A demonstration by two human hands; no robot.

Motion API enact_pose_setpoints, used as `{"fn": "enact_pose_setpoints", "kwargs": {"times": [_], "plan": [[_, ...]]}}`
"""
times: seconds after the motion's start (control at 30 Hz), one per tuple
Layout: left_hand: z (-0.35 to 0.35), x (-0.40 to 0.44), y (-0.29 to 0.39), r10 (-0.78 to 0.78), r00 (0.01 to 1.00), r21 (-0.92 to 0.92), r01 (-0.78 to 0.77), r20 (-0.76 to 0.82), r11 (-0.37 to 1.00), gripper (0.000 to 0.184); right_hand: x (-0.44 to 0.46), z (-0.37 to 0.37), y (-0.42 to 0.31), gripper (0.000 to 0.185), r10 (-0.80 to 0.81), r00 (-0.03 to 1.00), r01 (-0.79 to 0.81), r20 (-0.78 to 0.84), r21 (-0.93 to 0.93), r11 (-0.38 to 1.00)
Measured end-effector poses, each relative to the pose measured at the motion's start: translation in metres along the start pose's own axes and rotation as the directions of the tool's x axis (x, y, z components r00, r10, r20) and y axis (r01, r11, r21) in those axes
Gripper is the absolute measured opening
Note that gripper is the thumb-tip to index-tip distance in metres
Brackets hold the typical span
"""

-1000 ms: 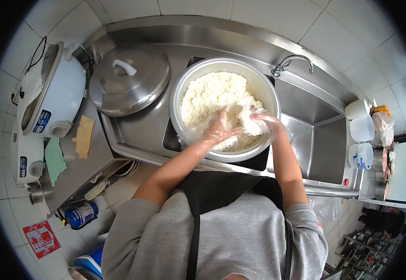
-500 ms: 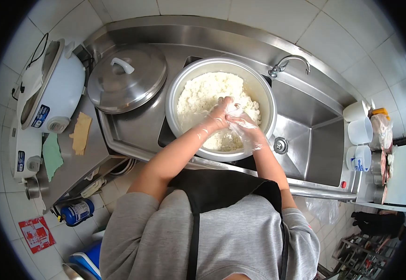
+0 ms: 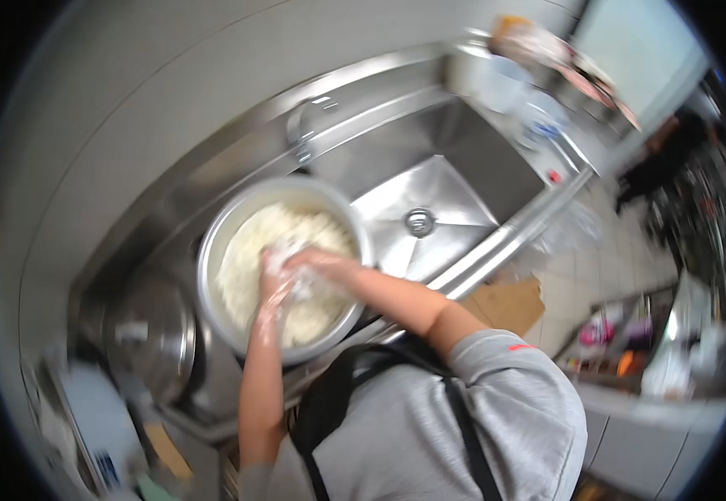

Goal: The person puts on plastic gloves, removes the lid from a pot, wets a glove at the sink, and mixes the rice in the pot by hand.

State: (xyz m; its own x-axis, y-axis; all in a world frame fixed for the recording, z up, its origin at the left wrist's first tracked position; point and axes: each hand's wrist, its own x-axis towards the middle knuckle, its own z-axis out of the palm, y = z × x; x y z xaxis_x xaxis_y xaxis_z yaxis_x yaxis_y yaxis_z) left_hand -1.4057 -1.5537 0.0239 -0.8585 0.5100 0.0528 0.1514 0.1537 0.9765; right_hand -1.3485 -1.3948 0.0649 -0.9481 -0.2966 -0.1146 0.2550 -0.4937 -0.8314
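Observation:
A large round metal pot (image 3: 211,313) holds a mass of white, rice-like grains (image 3: 242,255). Both hands wear clear plastic gloves and meet over the middle of the grains. My left hand (image 3: 273,274) comes up from the lower side, and my right hand (image 3: 317,263) reaches in from the right, their fingers touching or nearly so. Motion blur and the crumpled plastic hide the fingers, and whether anything is between them cannot be made out.
A steel sink (image 3: 463,192) with a drain lies right of the pot, a faucet (image 3: 298,134) behind it. The metal lid (image 3: 150,338) rests on the left. White tubs (image 3: 500,83) stand at the upper right. A person in dark clothes (image 3: 672,146) is farther right.
The view has swung round to the right, showing more of the sink side and floor. My hands, apart in the grains a second ago, have come together above them.

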Motion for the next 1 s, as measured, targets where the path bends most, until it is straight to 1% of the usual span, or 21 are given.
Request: {"fn": "enact_pose_setpoints", "kwargs": {"times": [0.03,0.07,0.1,0.13,0.2,0.27,0.3,0.33,0.37,0.43,0.47,0.53,0.63,0.67,0.7,0.73,0.77,0.83,0.87,0.97,1.0], "plan": [[0.005,0.004,0.018,-0.013,0.997,0.018,0.011,0.073,1.0,0.072,0.007,-0.008,0.009,0.028,-0.058,0.998,0.059,0.014,-0.06,0.996],[0.004,0.009,0.002,0.029,0.999,0.123,-0.031,0.023,0.992,0.075,0.001,-0.005,-0.001,0.028,-0.083,0.996,0.079,-0.023,-0.153,0.985],[0.002,0.009,0.001,0.003,0.999,0.017,-0.004,0.053,1.0,0.073,-0.01,0.004,-0.018,0.028,-0.095,0.994,0.08,-0.054,-0.239,0.968],[0.0,0.008,0.005,-0.036,0.997,-0.081,0.042,0.072,0.996,0.071,-0.023,0.016,-0.037,0.028,-0.074,0.988,0.042,-0.133,-0.232,0.972],[0.0,0.003,0.017,-0.21,0.976,-0.16,0.218,0.065,0.963,0.069,-0.021,0.017,-0.041,0.029,-0.045,0.975,-0.002,-0.219,-0.206,0.979],[0.003,0.005,0.033,-0.205,0.975,-0.189,0.218,0.089,0.957,0.068,-0.002,0.003,-0.028,0.032,-0.028,0.968,-0.019,-0.249,-0.185,0.983],[0.003,0.002,0.042,-0.198,0.976,-0.208,0.213,0.091,0.955,0.068,-0.004,-0.003,-0.025,0.035,-0.071,0.976,0.002,-0.206,-0.315,0.949],[0.018,0.0,0.077,-0.362,0.932,-0.258,0.35,0.004,0.9,0.066,-0.007,-0.006,-0.032,0.038,-0.103,0.982,0.025,-0.156,-0.437,0.899],[0.015,0.005,0.063,-0.334,0.94,-0.215,0.314,-0.067,0.925,0.065,-0.011,-0.004,-0.039,0.041,-0.126,0.987,0.051,-0.1,-0.549,0.834],[0.001,0.023,0.027,-0.259,0.943,-0.125,0.237,-0.21,0.963,0.063,-0.015,0.008,-0.052,0.05,-0.095,0.981,0.003,-0.166,-0.48,0.877],[-0.004,0.027,0.026,-0.31,0.934,-0.216,0.27,-0.179,0.938,0.063,-0.016,0.012,-0.056,0.054,-0.077,0.977,-0.019,-0.197,-0.443,0.896],[-0.01,0.03,0.022,-0.402,0.91,-0.391,0.334,-0.104,0.858,0.063,-0.012,0.016,-0.06,0.06,-0.101,0.974,-0.025,-0.203,-0.538,0.843],[-0.001,0.027,0.071,-0.555,0.815,-0.389,0.463,-0.167,0.797,0.062,-0.003,0.023,-0.059,0.063,-0.174,0.963,-0.002,-0.206,-0.651,0.759],[-0.008,0.029,0.052,-0.466,0.875,-0.425,0.377,-0.128,0.823,0.061,-0.001,0.027,-0.059,0.063,-0.202,0.959,0.013,-0.198,-0.685,0.729],[-0.018,0.034,0.021,-0.369,0.925,-0.462,0.287,-0.096,0.839,0.06,-0.001,0.031,-0.061,0.063,-0.153,0.96,-0.057,-0.233,-0.701,0.711],[-0.022,0.032,0.017,-0.266,0.961,-0.499,0.196,-0.072,0.844,0.059,-0.004,0.035,-0.066,0.063,-0.103,0.959,-0.124,-0.266,-0.713,0.69],[-0.026,0.03,0.014,-0.323,0.943,-0.531,0.232,-0.083,0.815,0.058,-0.004,0.039,-0.068,0.063,-0.052,0.954,-0.187,-0.295,-0.724,0.664],[-0.022,0.035,0.015,-0.423,0.901,-0.596,0.285,-0.102,0.751,0.055,0.005,0.039,-0.058,0.064,-0.094,0.974,-0.097,-0.206,-0.755,0.648],[-0.016,0.036,0.024,-0.395,0.914,-0.638,0.247,-0.096,0.729,0.056,0.004,0.04,-0.06,0.064,-0.121,0.978,-0.054,-0.169,-0.768,0.638],[-0.016,0.033,0.048,-0.303,0.925,-0.726,0.371,0.231,0.579,0.058,-0.018,0.06,-0.077,0.065,-0.128,0.977,-0.061,-0.172,-0.795,0.604],[-0.012,0.031,0.054,-0.352,0.919,-0.747,0.359,0.178,0.559,0.054,-0.014,0.058,-0.071,0.066,-0.109,0.972,-0.095,-0.208,-0.774,0.626]]}}
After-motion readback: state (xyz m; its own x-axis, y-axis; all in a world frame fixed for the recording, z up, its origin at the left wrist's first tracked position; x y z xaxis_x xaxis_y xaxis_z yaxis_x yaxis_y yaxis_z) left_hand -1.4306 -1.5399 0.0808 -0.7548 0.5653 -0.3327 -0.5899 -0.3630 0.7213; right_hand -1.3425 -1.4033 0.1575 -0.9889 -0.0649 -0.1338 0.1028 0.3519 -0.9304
